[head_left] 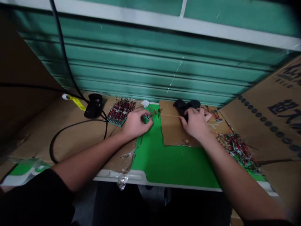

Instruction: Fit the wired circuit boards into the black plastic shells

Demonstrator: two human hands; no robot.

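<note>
My left hand (137, 124) is closed, thumb and forefinger pinching a small circuit board (147, 117) with thin wires that point to the right. Just left of that hand lies a dense block of circuit boards (119, 113) with red and black wires. My right hand (197, 124) curls over a black two-lobed object (180, 106) on a cardboard sheet (171, 130); its fingers partly hide the object, whose kind I cannot make out. Between the hands, a few loose wired parts (159, 112) lie at the edge of the sheet.
A tangled pile of wired boards (242, 150) sits at the right. Behind my right hand is another small board (219, 120). A black device (94, 105) with cables stands at the left. Cardboard walls (263, 103) and a green panel (141, 62) enclose the green table (160, 163).
</note>
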